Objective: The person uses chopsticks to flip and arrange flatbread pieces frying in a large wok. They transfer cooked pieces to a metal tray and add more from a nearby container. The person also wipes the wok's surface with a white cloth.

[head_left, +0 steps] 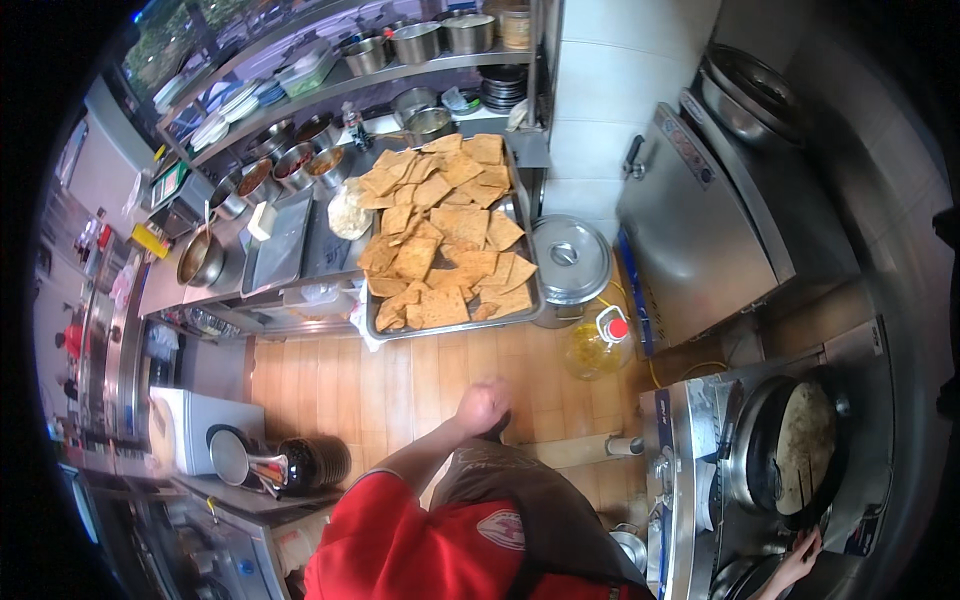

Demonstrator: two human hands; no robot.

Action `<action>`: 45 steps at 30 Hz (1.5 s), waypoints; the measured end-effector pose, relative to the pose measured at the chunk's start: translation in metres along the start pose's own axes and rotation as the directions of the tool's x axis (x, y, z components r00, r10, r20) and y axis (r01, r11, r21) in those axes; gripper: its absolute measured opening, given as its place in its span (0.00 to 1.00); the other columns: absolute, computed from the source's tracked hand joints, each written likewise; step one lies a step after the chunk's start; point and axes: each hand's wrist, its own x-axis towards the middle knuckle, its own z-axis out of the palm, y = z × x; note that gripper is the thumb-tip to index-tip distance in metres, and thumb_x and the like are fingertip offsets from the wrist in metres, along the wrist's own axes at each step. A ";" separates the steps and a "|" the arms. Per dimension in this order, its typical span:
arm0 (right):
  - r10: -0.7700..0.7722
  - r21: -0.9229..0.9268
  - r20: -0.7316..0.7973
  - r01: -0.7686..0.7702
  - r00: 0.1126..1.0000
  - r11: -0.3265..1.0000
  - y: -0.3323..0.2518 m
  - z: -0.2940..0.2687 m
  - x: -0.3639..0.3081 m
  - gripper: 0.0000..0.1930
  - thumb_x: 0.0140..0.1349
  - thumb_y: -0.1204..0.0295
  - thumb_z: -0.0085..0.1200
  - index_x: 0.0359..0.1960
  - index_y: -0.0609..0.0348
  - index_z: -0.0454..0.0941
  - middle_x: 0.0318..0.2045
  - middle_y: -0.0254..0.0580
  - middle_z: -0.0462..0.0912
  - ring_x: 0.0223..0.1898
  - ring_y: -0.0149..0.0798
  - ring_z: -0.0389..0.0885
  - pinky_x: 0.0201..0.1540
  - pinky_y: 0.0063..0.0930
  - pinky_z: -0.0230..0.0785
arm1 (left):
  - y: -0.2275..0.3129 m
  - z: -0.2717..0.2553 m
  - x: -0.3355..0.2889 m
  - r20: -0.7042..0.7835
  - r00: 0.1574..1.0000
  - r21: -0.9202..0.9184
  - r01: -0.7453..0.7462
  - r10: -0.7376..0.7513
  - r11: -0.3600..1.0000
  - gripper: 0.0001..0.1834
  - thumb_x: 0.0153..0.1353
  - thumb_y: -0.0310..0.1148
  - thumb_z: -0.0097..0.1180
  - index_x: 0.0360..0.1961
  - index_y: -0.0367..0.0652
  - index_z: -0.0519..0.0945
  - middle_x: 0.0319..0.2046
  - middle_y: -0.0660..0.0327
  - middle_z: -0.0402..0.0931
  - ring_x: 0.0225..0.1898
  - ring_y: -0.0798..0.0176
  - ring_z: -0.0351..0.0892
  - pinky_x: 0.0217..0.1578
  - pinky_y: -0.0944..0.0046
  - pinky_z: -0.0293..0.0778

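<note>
My left hand (483, 405) is curled into a loose fist over the tiled floor, and nothing shows in it. Ahead of it, a large metal tray (450, 325) is heaped with browned, flat bread pieces (440, 260). At the lower right edge my right hand (800, 552) grips a long, thin, dark pronged tool (803, 498); whether it is chopsticks or tongs is unclear. Its tips reach onto a pale round flatbread (805, 440) with brown spots. That flatbread lies in a dark round pan (760, 460) on the cooking station.
A lidded steel pot (570, 260) and an oil jug (597, 345) with a red cap stand right of the tray. A steel cabinet (690, 220) is on the right. Metal bowls of sauces (295, 165) line the counter. A dark ribbed container (315, 460) is at lower left.
</note>
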 end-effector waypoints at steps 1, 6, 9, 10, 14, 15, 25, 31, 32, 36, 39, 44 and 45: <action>-0.054 -0.012 0.025 0.055 0.998 0.998 0.009 -0.006 0.002 0.18 0.70 0.63 0.46 0.55 0.60 0.73 0.49 0.43 0.79 0.45 0.39 0.81 0.45 0.25 0.72 | -0.004 -0.010 0.013 -0.158 0.987 0.053 0.020 -0.012 0.998 0.13 0.53 0.29 0.58 0.41 0.40 0.78 0.36 0.51 0.77 0.40 0.47 0.75 0.42 0.54 0.72; -0.462 -0.395 -0.101 0.391 0.881 0.832 -0.114 0.034 -0.061 0.11 0.65 0.69 0.54 0.40 0.65 0.82 0.33 0.50 0.84 0.33 0.41 0.83 0.37 0.31 0.75 | -0.050 -0.104 0.082 -0.569 0.805 0.359 0.426 -0.167 0.830 0.18 0.51 0.36 0.59 0.42 0.40 0.75 0.44 0.51 0.70 0.49 0.49 0.67 0.47 0.50 0.62; -0.398 -0.362 -0.121 0.332 0.910 0.871 -0.132 0.048 -0.070 0.13 0.65 0.67 0.54 0.40 0.65 0.82 0.33 0.49 0.84 0.32 0.41 0.83 0.36 0.31 0.75 | -0.089 -0.133 0.101 -0.519 0.808 0.488 0.549 -0.280 0.679 0.24 0.56 0.48 0.55 0.46 0.39 0.77 0.46 0.50 0.70 0.52 0.49 0.65 0.53 0.50 0.59; -0.354 -0.356 -0.128 0.290 0.926 0.888 -0.133 0.051 -0.073 0.13 0.65 0.66 0.54 0.40 0.65 0.82 0.33 0.49 0.84 0.32 0.41 0.83 0.36 0.31 0.75 | -0.097 -0.132 0.105 -0.440 0.827 0.492 0.547 -0.349 0.677 0.25 0.56 0.49 0.55 0.44 0.39 0.78 0.46 0.51 0.71 0.52 0.50 0.65 0.53 0.50 0.58; -0.289 -0.362 -0.170 0.213 0.942 0.907 -0.143 0.060 -0.080 0.14 0.65 0.65 0.54 0.40 0.65 0.82 0.33 0.49 0.85 0.34 0.41 0.83 0.37 0.30 0.74 | -0.081 -0.115 0.116 -0.311 0.892 0.416 0.439 -0.329 0.797 0.24 0.54 0.50 0.57 0.42 0.41 0.79 0.43 0.53 0.74 0.51 0.51 0.66 0.53 0.50 0.59; -0.297 -0.377 -0.185 0.212 0.937 0.902 -0.145 0.062 -0.083 0.14 0.65 0.65 0.54 0.40 0.65 0.82 0.34 0.49 0.85 0.34 0.42 0.83 0.38 0.30 0.74 | -0.073 -0.113 0.118 -0.338 0.899 0.402 0.405 -0.278 0.821 0.23 0.53 0.47 0.59 0.44 0.41 0.78 0.43 0.53 0.73 0.50 0.50 0.67 0.52 0.50 0.60; -0.491 -0.552 -0.152 0.338 0.858 0.762 -0.138 0.065 -0.076 0.15 0.65 0.64 0.54 0.40 0.67 0.81 0.34 0.52 0.84 0.34 0.47 0.83 0.38 0.33 0.75 | -0.124 -0.149 0.124 -0.597 0.798 0.322 0.330 -0.080 0.887 0.20 0.48 0.37 0.64 0.42 0.41 0.78 0.46 0.55 0.72 0.46 0.52 0.68 0.49 0.51 0.61; -0.490 -0.609 -0.197 0.286 0.849 0.740 -0.127 0.059 -0.073 0.15 0.64 0.63 0.55 0.38 0.66 0.82 0.33 0.51 0.84 0.34 0.46 0.83 0.35 0.33 0.75 | -0.147 -0.212 0.117 -0.416 0.879 0.512 0.438 -0.233 0.739 0.26 0.38 0.43 0.71 0.38 0.42 0.78 0.41 0.57 0.71 0.49 0.54 0.66 0.51 0.54 0.60; -0.444 -0.586 -0.218 0.247 0.869 0.772 -0.132 0.063 -0.075 0.16 0.64 0.62 0.55 0.38 0.66 0.82 0.32 0.51 0.84 0.33 0.46 0.83 0.35 0.33 0.75 | -0.150 -0.212 0.119 -0.389 0.900 0.544 0.396 -0.196 0.739 0.27 0.37 0.44 0.72 0.37 0.42 0.78 0.41 0.57 0.71 0.49 0.54 0.66 0.51 0.54 0.60; -0.380 -0.564 -0.248 0.186 0.891 0.804 -0.144 0.073 -0.079 0.16 0.64 0.62 0.54 0.38 0.66 0.83 0.32 0.51 0.84 0.33 0.46 0.83 0.35 0.33 0.74 | -0.163 -0.213 0.134 -0.302 0.945 0.650 0.298 -0.122 0.699 0.22 0.38 0.38 0.70 0.36 0.43 0.78 0.40 0.57 0.70 0.49 0.54 0.66 0.51 0.53 0.60; -0.365 -0.572 -0.251 0.167 0.897 0.803 -0.151 0.077 -0.084 0.17 0.64 0.61 0.54 0.39 0.66 0.82 0.33 0.51 0.84 0.33 0.45 0.83 0.36 0.34 0.74 | -0.166 -0.210 0.140 -0.264 0.961 0.708 0.253 -0.085 0.660 0.16 0.42 0.34 0.64 0.35 0.45 0.78 0.38 0.58 0.70 0.48 0.55 0.67 0.50 0.54 0.61; -0.340 -0.525 -0.248 0.169 0.907 0.834 -0.161 0.080 -0.090 0.17 0.64 0.61 0.54 0.40 0.66 0.82 0.34 0.51 0.85 0.35 0.45 0.83 0.38 0.33 0.75 | -0.135 -0.183 0.135 -0.072 0.985 0.540 0.172 -0.159 0.824 0.10 0.47 0.35 0.59 0.31 0.44 0.80 0.36 0.58 0.72 0.47 0.56 0.68 0.48 0.56 0.62; -0.334 -0.525 -0.248 0.164 0.909 0.835 -0.162 0.081 -0.091 0.17 0.64 0.61 0.54 0.40 0.66 0.82 0.34 0.51 0.85 0.35 0.45 0.83 0.39 0.33 0.75 | -0.136 -0.177 0.133 -0.015 0.971 0.520 0.211 -0.238 0.828 0.10 0.47 0.35 0.58 0.31 0.43 0.81 0.36 0.58 0.72 0.47 0.55 0.68 0.48 0.56 0.61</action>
